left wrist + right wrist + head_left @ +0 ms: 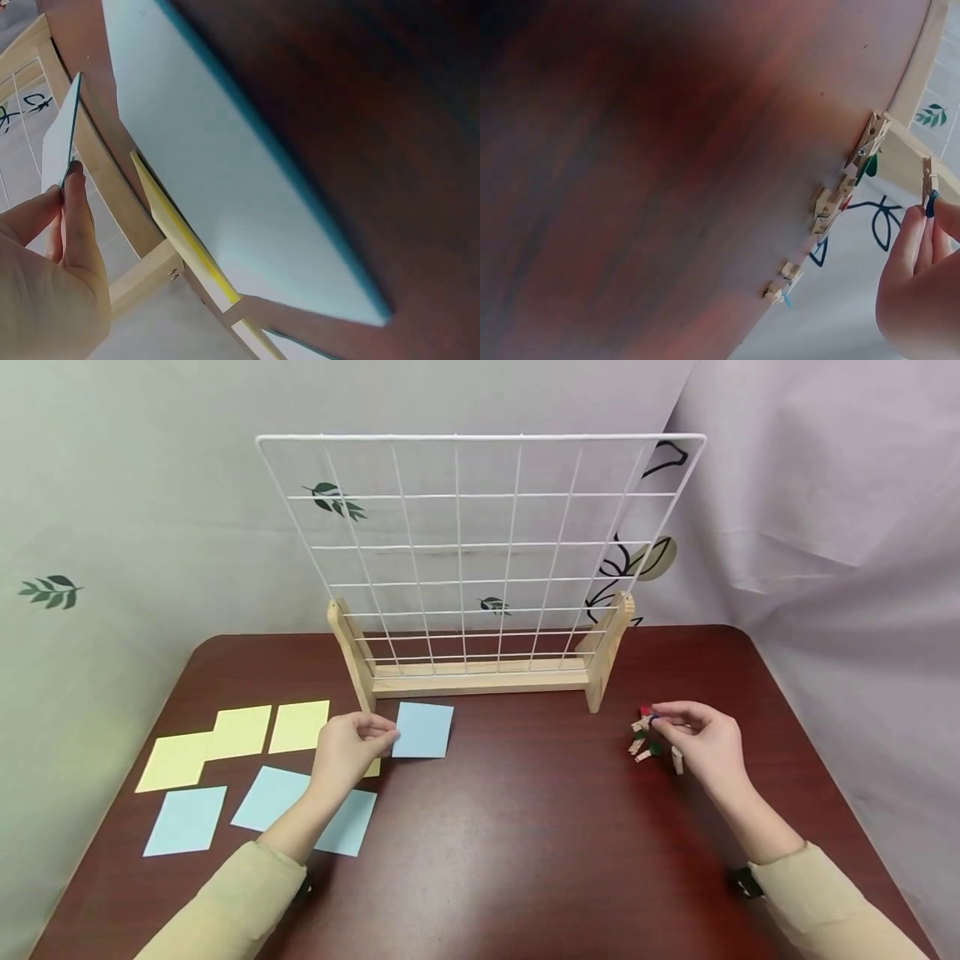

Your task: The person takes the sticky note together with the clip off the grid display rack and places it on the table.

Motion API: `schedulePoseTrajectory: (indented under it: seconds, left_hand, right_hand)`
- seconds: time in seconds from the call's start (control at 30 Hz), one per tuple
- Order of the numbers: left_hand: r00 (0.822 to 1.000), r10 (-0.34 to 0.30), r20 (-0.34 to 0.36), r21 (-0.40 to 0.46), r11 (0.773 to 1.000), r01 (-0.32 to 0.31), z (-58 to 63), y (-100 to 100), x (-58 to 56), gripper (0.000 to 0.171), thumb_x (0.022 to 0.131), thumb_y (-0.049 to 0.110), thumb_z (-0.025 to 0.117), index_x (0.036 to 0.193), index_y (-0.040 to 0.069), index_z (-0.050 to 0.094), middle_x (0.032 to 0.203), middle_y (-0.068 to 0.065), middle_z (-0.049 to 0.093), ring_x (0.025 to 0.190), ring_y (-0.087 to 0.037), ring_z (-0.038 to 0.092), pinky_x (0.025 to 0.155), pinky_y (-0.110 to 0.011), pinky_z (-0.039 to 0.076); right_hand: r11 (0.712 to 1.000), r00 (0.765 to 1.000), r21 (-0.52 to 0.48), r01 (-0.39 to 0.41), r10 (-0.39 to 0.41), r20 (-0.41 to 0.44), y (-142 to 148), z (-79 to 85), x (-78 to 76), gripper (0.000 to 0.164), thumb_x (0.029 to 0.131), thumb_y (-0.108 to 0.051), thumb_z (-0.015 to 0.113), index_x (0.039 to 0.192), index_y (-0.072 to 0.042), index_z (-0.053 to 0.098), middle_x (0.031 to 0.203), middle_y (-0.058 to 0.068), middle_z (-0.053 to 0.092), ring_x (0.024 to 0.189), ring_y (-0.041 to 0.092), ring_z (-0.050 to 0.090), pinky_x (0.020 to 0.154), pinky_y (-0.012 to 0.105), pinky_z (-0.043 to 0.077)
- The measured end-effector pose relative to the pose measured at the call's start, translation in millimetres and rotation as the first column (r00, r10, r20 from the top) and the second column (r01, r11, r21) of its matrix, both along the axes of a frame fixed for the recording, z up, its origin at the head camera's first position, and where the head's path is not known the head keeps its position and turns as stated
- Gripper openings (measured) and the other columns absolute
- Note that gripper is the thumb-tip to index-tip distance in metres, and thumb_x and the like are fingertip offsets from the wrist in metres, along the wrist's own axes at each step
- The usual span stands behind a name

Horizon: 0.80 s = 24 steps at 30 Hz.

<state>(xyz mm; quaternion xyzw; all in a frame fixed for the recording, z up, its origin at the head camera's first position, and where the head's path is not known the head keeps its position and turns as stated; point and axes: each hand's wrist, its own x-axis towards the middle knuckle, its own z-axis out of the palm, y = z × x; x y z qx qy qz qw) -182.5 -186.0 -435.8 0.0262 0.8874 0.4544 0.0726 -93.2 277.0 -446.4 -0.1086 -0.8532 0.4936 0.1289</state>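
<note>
My left hand (pixel 345 750) pinches one edge of a light blue square paper note (pixel 424 730) between thumb and fingers. In the left wrist view that note (pixel 60 142) is lifted off the table, in front of the wooden stand. On the right side, my right hand (pixel 708 742) pinches a small wooden clothespin (pixel 928 177) with a blue decoration. Just below that hand lie several more small clothespins (pixel 640 747), some with green or red decorations. The hand partly hides them in the head view.
A white wire grid (pixel 459 545) leans in a wooden stand (pixel 480 683) at the table's back. Yellow notes (pixel 243 732) and blue notes (pixel 185 821) lie on the left of the dark red table (pixel 510 860). My left arm covers part of some notes.
</note>
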Motion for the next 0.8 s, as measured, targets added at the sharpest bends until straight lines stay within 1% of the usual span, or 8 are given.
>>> schedulePoseTrajectory:
  seconds: [0.03,0.13,0.17,0.27,0.37,0.4,0.6,0.8]
  left_hand:
    - [1.000,-0.003,0.003,-0.001,1.000,0.003,-0.8,0.3,0.2,0.014,0.095,0.007,0.077,0.104,-0.005,0.079,0.093,-0.019,0.081,0.071,-0.011,0.078,0.065,-0.015,0.061]
    - [1.000,-0.014,0.009,-0.025,1.000,0.015,-2.9,1.0,1.4,0.013,0.095,0.007,0.076,0.103,-0.004,0.079,0.091,-0.019,0.081,0.071,-0.014,0.078,0.062,-0.016,0.059]
    - [1.000,-0.017,0.010,-0.039,0.999,0.018,-3.5,1.3,1.8,0.013,0.095,0.008,0.076,0.102,-0.004,0.079,0.090,-0.018,0.081,0.071,-0.014,0.077,0.061,-0.016,0.058]
    - [1.000,-0.029,0.012,-0.071,0.997,0.030,-5.5,1.8,3.2,0.013,0.095,0.009,0.077,0.100,-0.002,0.079,0.088,-0.016,0.081,0.069,-0.014,0.077,0.058,-0.018,0.055]
    - [0.999,-0.040,0.013,-0.089,0.995,0.041,-7.5,1.1,4.1,0.012,0.094,0.008,0.077,0.098,-0.003,0.080,0.085,-0.016,0.081,0.069,-0.015,0.076,0.057,-0.018,0.055]
    - [0.999,-0.044,0.015,-0.094,0.995,0.045,-8.0,0.6,4.3,0.012,0.094,0.009,0.078,0.098,-0.003,0.080,0.084,-0.016,0.081,0.068,-0.015,0.076,0.058,-0.019,0.055]
    - [0.998,-0.063,0.025,-0.151,0.986,0.066,-9.1,-4.1,4.1,0.014,0.093,0.012,0.080,0.097,-0.002,0.081,0.080,-0.014,0.081,0.065,-0.010,0.073,0.058,-0.021,0.055]
    - [0.997,-0.074,0.034,-0.170,0.982,0.079,-8.9,-7.2,2.0,0.015,0.093,0.012,0.079,0.097,-0.002,0.081,0.080,-0.014,0.081,0.064,-0.008,0.073,0.059,-0.021,0.055]
  right_hand:
    - [1.000,1.000,0.012,-0.002,0.001,0.001,0.9,0.0,0.4,0.026,0.094,-0.001,0.078,0.119,0.009,0.076,0.087,-0.025,0.076,0.076,-0.018,0.069,0.068,0.005,0.055]
    - [0.999,1.000,0.042,0.001,-0.001,0.007,3.0,0.3,2.2,0.025,0.095,-0.001,0.077,0.118,0.007,0.076,0.088,-0.017,0.080,0.075,-0.019,0.068,0.066,0.006,0.055]
    - [0.999,1.000,0.045,0.000,-0.001,0.010,3.6,0.2,2.9,0.025,0.095,-0.001,0.077,0.118,0.007,0.076,0.088,-0.016,0.079,0.076,-0.019,0.068,0.066,0.006,0.055]
    - [0.999,1.000,0.046,-0.008,0.008,0.005,5.8,-0.8,4.9,0.024,0.095,-0.001,0.077,0.117,0.009,0.076,0.086,-0.023,0.077,0.075,-0.019,0.068,0.066,0.005,0.055]
    - [0.999,1.000,0.036,-0.021,0.021,0.006,8.5,-1.4,7.4,0.025,0.095,-0.001,0.078,0.117,0.011,0.075,0.084,-0.035,0.070,0.075,-0.018,0.067,0.067,0.005,0.055]
    - [0.999,1.000,0.031,-0.026,0.026,0.011,9.4,-1.7,8.3,0.026,0.095,-0.001,0.078,0.117,0.011,0.075,0.083,-0.036,0.070,0.075,-0.018,0.068,0.068,0.005,0.055]
    - [0.997,0.993,0.035,-0.072,0.068,0.092,17.1,-2.6,13.5,0.027,0.095,-0.005,0.079,0.118,0.010,0.076,0.085,-0.035,0.071,0.076,-0.013,0.071,0.065,0.008,0.055]
    - [0.984,0.978,0.058,-0.168,0.159,0.135,24.2,-5.9,16.1,0.023,0.093,-0.003,0.080,0.113,0.008,0.077,0.088,-0.033,0.071,0.071,-0.006,0.072,0.057,0.015,0.052]
